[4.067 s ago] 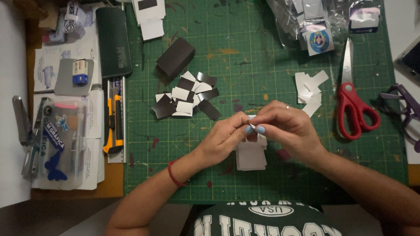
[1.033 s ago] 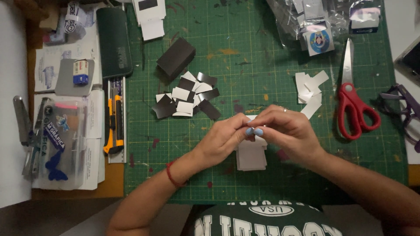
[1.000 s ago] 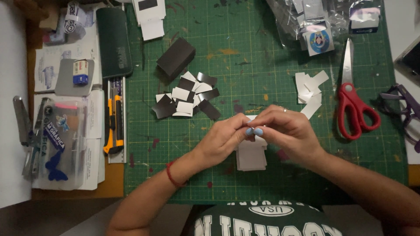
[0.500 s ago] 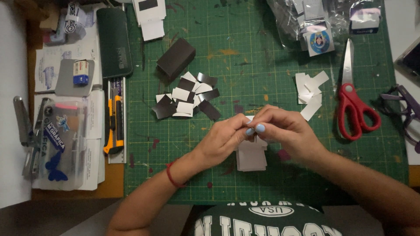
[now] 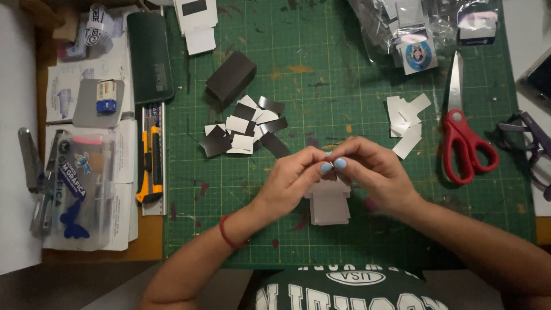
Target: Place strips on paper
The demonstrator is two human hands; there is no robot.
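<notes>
I see my left hand (image 5: pixel 295 178) and right hand (image 5: pixel 373 172) pinching together a small piece, hidden between fingertips, above the paper stack (image 5: pixel 330 206).

Wooden table (image 5: pixel 150 234) seen from above, largely covered by a green gridded cutting mat (image 5: pixel 356 63), mat marked with stains and scratches, bare wood shown along the table's left edge, white surface (image 5: pixel 14 86) at far left, evenly lit.
</notes>
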